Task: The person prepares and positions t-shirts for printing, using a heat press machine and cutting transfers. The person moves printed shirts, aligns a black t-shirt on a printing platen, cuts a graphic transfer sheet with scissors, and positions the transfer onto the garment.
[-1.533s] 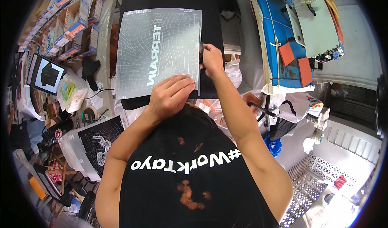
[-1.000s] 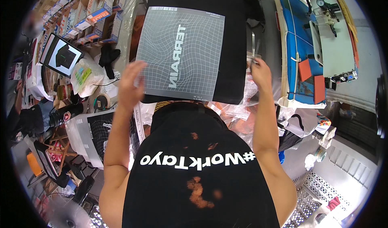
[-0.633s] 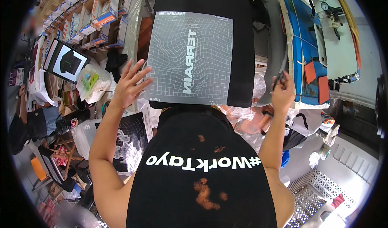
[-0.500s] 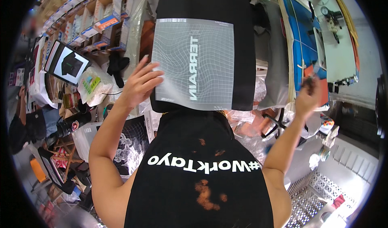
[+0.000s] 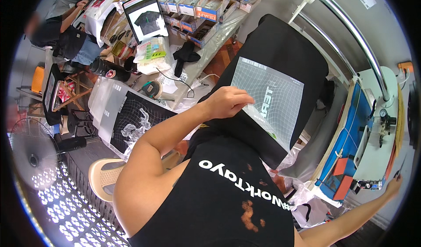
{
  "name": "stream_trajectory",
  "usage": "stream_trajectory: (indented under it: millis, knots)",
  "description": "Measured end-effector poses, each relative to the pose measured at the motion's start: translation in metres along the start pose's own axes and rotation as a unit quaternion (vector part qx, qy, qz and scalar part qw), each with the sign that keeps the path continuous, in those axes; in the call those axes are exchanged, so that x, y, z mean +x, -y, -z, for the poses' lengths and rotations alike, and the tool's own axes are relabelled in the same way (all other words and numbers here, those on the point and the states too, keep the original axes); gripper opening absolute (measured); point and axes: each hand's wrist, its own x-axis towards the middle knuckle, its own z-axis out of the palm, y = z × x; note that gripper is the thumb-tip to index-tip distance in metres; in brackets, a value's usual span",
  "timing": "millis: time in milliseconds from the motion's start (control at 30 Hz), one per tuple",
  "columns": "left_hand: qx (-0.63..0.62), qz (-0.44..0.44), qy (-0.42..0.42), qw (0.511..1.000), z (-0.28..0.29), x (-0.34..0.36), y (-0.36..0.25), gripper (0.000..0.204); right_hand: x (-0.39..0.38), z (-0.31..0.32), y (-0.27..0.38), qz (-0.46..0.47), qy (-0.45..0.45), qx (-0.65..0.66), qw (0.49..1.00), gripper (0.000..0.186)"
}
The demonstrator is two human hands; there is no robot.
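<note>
A black cloth (image 5: 302, 54) is spread over a padded board in front of me. On it lies a greyish transfer film (image 5: 280, 87) with a wavy grid print. My left hand (image 5: 232, 102) is closed at the film's near left edge, pinching it; the near edge there is folded up off the black cloth. Far out to the right, my right hand (image 5: 394, 186) is closed round a thin, pointed tool (image 5: 400, 169) whose kind I cannot make out. It is held beside the end of a pale green machine top, well away from the film.
To the left, a bench holds cardboard bins (image 5: 210, 6), a screen (image 5: 147, 21) and a tape roll (image 5: 151, 89). A printed black sheet (image 5: 131, 122) lies nearer. A blue-bedded frame (image 5: 337, 159) and a heavy metal bar (image 5: 368, 41) stand right. Another person (image 5: 66, 36) sits far left.
My view has swung round, so the board now appears tilted and farther right. My left hand has gone from spread fingers to a pinch, and the film's near edge has lifted. My right hand has reached outward.
</note>
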Motion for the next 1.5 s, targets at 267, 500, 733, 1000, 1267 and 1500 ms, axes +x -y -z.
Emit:
stream_trajectory:
  millis: [267, 500, 733, 1000, 1267, 1500]
  knots:
    - [-0.293, 0.231, -0.188, 0.909, -0.016, 0.052, -0.002, 0.011, 0.033, -0.031, -0.069, 0.097, 0.137, -0.088, 0.982, 0.041]
    - [-0.526, 0.440, -0.368, 0.628, -0.014, 0.060, 0.091, 0.016, -0.155, 0.104, 0.202, -0.004, -0.115, 0.326, 0.938, 0.034]
    - [-0.672, 0.502, -0.301, 0.454, -0.111, 0.033, 0.019, 0.024, -0.341, 0.046, 0.361, 0.046, 0.317, 0.635, 0.703, 0.016]
    - [-0.647, 0.494, -0.179, 0.552, -0.099, 0.016, 0.012, 0.019, -0.400, 0.029, 0.394, 0.120, 0.298, 0.591, 0.740, 0.017]
    - [-0.356, 0.513, -0.018, 0.781, 0.009, 0.038, 0.131, 0.014, -0.416, -0.005, 0.376, 0.100, 0.144, 0.517, 0.838, 0.017]
    - [-0.090, 0.412, -0.125, 0.898, 0.007, 0.138, 0.222, 0.033, -0.455, -0.017, 0.415, 0.189, 0.112, 0.511, 0.831, 0.021]
